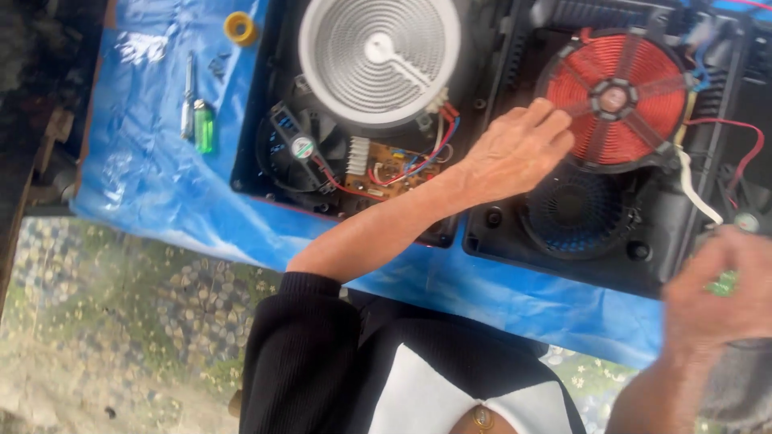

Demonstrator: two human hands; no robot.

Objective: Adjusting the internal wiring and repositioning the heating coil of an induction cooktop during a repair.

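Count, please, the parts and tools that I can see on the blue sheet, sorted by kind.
Opened cooker cases: 2 (left, right)
Round heating parts: 2 (white element, red coil)
Cooling fans: 2 (left, right)
Circuit boards: 1
Green-handled screwdrivers: 1
Yellow tape rolls: 1
Total: 9
The left hand touches the red coil.

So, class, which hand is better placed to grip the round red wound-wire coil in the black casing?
Left, probably. The left hand rests its fingertips on the edge of the round red wound-wire coil. The right hand, blurred, sits apart by a corner of the black casing, something green at it.
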